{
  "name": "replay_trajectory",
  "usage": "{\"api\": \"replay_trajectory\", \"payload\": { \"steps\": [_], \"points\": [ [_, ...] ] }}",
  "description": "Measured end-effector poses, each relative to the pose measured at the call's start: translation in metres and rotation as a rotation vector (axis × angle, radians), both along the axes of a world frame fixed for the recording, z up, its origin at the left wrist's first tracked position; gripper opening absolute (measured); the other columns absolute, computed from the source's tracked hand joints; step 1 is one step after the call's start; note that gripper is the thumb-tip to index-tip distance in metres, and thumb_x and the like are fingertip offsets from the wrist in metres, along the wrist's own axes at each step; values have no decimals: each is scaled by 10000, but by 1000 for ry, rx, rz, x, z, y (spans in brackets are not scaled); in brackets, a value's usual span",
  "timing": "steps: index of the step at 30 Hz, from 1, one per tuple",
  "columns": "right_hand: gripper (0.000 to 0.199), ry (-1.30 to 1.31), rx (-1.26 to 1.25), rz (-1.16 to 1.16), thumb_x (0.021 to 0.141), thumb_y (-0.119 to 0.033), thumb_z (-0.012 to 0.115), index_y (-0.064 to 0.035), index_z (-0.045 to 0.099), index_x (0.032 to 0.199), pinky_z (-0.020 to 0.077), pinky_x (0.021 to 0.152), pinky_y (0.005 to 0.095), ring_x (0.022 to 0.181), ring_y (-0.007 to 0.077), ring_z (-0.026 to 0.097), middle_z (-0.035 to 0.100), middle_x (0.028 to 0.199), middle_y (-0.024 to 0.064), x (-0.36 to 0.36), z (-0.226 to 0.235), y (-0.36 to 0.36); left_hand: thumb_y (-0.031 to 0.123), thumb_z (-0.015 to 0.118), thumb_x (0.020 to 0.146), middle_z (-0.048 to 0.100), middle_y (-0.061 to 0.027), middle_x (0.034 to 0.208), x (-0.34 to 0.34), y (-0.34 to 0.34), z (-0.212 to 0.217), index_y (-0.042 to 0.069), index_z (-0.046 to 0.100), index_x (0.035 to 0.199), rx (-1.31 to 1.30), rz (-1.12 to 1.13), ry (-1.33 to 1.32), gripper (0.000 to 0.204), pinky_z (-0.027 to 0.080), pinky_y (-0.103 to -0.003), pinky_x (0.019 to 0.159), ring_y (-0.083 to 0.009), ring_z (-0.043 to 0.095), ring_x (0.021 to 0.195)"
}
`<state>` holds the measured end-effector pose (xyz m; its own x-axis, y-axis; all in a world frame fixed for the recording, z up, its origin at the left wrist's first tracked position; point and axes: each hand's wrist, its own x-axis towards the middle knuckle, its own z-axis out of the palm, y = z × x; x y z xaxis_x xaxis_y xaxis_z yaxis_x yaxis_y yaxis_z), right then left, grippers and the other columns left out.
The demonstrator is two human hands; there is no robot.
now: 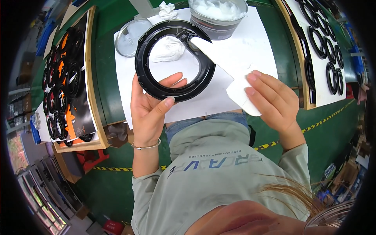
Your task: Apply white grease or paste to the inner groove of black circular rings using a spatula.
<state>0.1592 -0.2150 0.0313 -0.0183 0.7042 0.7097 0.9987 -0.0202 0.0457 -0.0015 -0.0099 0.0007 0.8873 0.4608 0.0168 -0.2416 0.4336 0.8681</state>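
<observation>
My left hand [148,107] grips a black plastic ring [206,73] by its lower left rim, thumb on the near face and fingers reaching behind and into the opening. The ring is tilted up above the white sheet. My right hand [274,102] pinches a flat white, stiff-looking piece [221,62] with a narrow pointed end. That tip meets the upper right part of the ring, by a small recessed mechanism [189,37]. Whether paste sits on the tip, I cannot tell. Through the ring's opening shows a crumpled white tissue [168,50].
A metal tub [216,27] of white paste stands at the far edge of the white paper [256,43]. Left of it are a round, clear-looking lid [124,39] and another tissue [167,10]. Wood-edged trays [94,78] [306,84] with several black rings flank me.
</observation>
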Motion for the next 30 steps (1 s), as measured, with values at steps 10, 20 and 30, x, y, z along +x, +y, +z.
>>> {"api": "replay_trajectory", "payload": {
  "steps": [10, 20, 30],
  "points": [
    [177, -32, -86, 27, 710, -64, 643, -11, 627, 878, 538, 704, 310, 839, 274, 650, 658, 906, 145, -2, 7, -6, -12, 604, 785, 506, -285, 1182, 0, 2, -6, 61, 134, 1389, 79, 3, 7, 769, 507, -457, 854, -392, 539, 1076],
    [186, 76, -41, 20, 701, -38, 642, 18, 618, 876, 545, 691, 323, 823, 298, 654, 656, 886, 167, 8, 13, -11, -81, 581, 771, 526, -303, 1151, 0, -3, -1, 33, 154, 1371, 62, 11, -19, 746, 444, -439, 929, -382, 551, 1068],
    [194, 13, -90, 19, 703, -19, 649, 20, 598, 886, 544, 683, 310, 815, 304, 661, 657, 895, 165, 4, 10, -12, -68, 592, 776, 524, -306, 1150, -1, -2, -2, 33, 140, 1376, 90, 14, -27, 759, 448, -438, 929, -375, 553, 1067]
  ]
}}
